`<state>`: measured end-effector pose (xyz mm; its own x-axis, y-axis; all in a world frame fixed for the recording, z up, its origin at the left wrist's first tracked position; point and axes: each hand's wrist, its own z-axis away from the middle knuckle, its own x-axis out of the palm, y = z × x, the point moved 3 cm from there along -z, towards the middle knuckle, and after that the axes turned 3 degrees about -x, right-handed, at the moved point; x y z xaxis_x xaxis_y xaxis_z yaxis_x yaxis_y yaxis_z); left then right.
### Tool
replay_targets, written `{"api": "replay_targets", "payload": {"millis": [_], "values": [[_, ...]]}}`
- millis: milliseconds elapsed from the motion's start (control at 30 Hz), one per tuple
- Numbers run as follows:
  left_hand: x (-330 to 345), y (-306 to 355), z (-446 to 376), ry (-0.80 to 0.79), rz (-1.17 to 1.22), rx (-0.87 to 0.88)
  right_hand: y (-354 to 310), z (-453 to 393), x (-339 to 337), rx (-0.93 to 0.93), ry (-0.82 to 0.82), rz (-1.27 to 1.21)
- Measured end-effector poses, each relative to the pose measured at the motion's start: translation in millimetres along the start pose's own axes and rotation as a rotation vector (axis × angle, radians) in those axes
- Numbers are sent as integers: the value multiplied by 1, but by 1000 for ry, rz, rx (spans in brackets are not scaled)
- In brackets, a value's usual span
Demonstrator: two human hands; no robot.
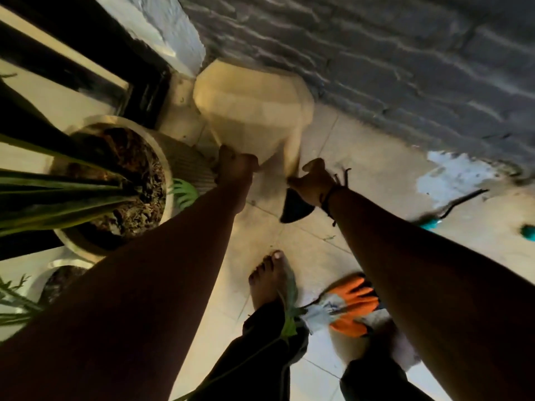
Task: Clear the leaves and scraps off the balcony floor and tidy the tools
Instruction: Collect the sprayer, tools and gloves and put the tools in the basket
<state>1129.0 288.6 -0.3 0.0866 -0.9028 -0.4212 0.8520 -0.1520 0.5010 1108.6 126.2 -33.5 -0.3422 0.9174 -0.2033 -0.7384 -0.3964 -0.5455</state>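
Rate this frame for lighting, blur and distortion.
Head view: dim, warm light, both forearms nearly black; motion blur smears the cream pot, the hands at its base and the orange gloves; the wide lens bends the brick wall and door frame.

A rough grey brick wall (362, 53) fills the upper right, its courses uneven and its foot patched with flaking white paint (460, 175). Below it runs a floor of pale cream square tiles (373, 157) with thin dark joints, lit warm and dim, with deep shadow across the lower part. At the upper left stands a black door frame (86, 53) beside a white-painted wall corner (173, 33). A low cream step (179, 111) sits at the base of that frame.
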Motion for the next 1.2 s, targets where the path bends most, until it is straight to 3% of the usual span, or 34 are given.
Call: {"api": "replay_targets", "payload": {"millis": [200, 333, 467, 600, 833, 1033, 1100, 1200], "values": [[13, 7, 53, -17, 131, 2, -21, 26, 28, -44, -47, -18], [13, -4, 51, -58, 232, -55, -20, 32, 41, 54, -133, -456], [12, -11, 46, -185, 167, 26, -31, 44, 39, 44, -201, -662], [11, -9, 50, -224, 162, 93, -24, 11, 57, 9, -86, -495], [17, -20, 43, -340, -4, 122, -14, -3, 60, 59, 133, -421], [-27, -35, 44, -51, -177, 281, -22, 30, 49, -105, 273, -206], [-42, -47, 51, 17, -266, 304, -20, 55, 33, -94, 321, -162], [-55, -55, 71, 23, -485, 330, -5, 94, 8, 6, 281, -300]]}}
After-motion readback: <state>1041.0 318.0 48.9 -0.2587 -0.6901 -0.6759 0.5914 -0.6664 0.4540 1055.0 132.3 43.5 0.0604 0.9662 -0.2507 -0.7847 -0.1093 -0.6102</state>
